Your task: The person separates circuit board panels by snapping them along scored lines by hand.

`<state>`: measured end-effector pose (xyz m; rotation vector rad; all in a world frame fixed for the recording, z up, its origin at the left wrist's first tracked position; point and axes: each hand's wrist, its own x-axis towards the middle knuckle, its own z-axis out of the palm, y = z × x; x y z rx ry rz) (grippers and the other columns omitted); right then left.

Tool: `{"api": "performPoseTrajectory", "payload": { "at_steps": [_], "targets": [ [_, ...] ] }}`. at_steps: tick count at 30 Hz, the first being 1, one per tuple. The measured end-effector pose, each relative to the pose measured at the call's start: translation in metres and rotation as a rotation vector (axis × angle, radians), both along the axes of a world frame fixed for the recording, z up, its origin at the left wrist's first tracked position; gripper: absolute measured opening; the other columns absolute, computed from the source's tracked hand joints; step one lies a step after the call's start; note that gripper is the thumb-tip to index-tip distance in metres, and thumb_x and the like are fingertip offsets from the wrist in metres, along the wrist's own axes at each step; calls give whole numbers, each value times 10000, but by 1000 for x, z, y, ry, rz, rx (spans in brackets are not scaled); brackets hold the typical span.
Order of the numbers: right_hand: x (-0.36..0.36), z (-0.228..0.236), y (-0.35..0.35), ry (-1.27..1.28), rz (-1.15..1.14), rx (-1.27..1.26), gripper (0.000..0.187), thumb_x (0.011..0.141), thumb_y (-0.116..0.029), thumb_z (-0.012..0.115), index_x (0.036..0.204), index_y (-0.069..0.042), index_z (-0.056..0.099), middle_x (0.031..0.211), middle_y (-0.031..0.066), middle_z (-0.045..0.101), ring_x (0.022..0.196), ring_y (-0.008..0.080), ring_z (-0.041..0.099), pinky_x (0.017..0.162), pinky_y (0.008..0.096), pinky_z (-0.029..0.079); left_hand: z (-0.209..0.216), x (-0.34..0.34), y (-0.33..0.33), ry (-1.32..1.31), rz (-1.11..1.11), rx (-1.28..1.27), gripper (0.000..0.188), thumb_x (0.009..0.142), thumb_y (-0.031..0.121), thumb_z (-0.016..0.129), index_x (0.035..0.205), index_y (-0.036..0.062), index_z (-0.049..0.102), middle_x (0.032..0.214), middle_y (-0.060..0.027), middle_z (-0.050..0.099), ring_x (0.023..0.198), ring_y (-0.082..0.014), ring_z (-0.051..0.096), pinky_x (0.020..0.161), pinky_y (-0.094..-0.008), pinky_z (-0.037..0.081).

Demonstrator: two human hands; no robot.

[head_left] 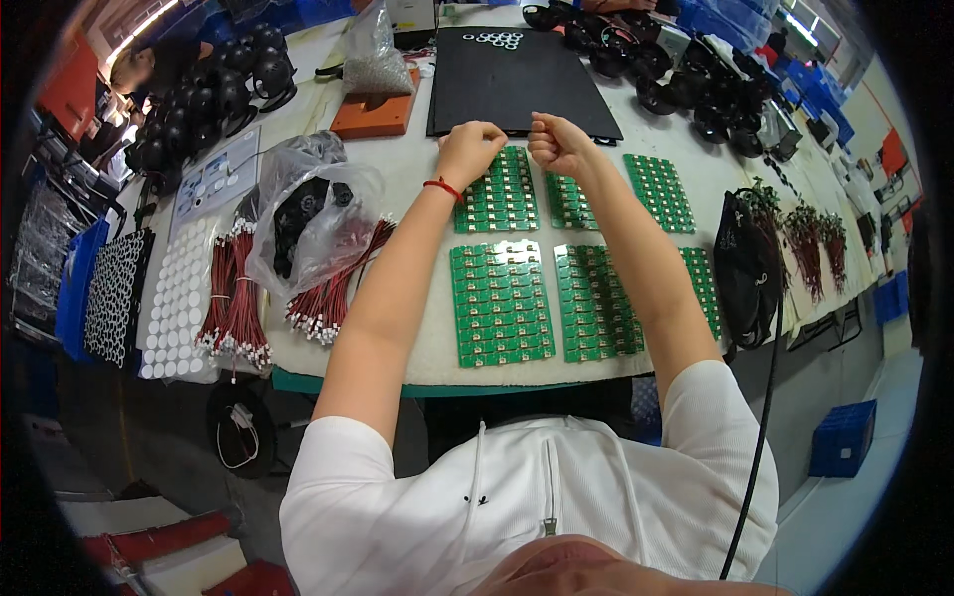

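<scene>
Green circuit board panels lie in two rows on the pale tabletop. My left hand (470, 152), with a red cord at the wrist, is closed in a pinch over the upper corner of the far-left panel (507, 199). What its fingertips hold, if anything, I cannot make out. Just to the right, above the far-middle panel (569, 207), my right hand (558, 147) is curled closed, its contents hidden. The far-right panel (659, 194) lies beside my right forearm. Nearer me are the near-left panel (502, 303) and the near-middle panel (594, 308); my right arm partly covers the near-right one (702, 283).
A black sheet (522, 84) bearing white rings (497, 40) lies beyond my hands. Left are an orange box (374, 117), a bag of small parts (378, 65), red wire bundles (238, 298) and white discs (184, 298). Black housings (646, 65) crowd the far right; a black bag (745, 268) sits nearer.
</scene>
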<state>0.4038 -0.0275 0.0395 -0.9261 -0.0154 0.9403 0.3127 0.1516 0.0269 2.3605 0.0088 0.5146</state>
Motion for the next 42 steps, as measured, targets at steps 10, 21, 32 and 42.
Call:
{"api": "performPoseTrajectory", "payload": {
  "at_steps": [10,21,32,42],
  "targets": [
    [-14,-20,-5,-1685,16,-995,136,794,-109,710,908,-45,744,941,184,716,893,352,695,816,444,543,-6,-9,-12,-52,6,498,155,867,284,675,910,190,791,910,-31,719,994,-246,619,1032,-554,314],
    [-38,-16,2,-1989,96,-1224,136,838,-47,579,915,-15,685,865,222,691,852,386,692,748,475,562,-15,-3,-15,-77,86,440,173,910,290,644,913,169,767,864,-78,740,829,-275,710,1090,-641,280],
    [-25,-12,-1,-1779,-317,-573,147,891,-136,630,900,9,648,675,161,655,614,301,664,556,373,493,-11,-10,-14,-5,75,362,174,911,291,640,925,176,769,882,-60,745,866,-270,706,1111,-654,235],
    [-44,0,-5,-226,7,56,173,942,-153,387,882,-45,509,754,35,524,564,89,467,389,201,358,50,-32,-27,-135,-166,100,222,867,346,653,936,184,789,1102,-54,721,1019,-223,672,1117,-577,205]
  ]
}}
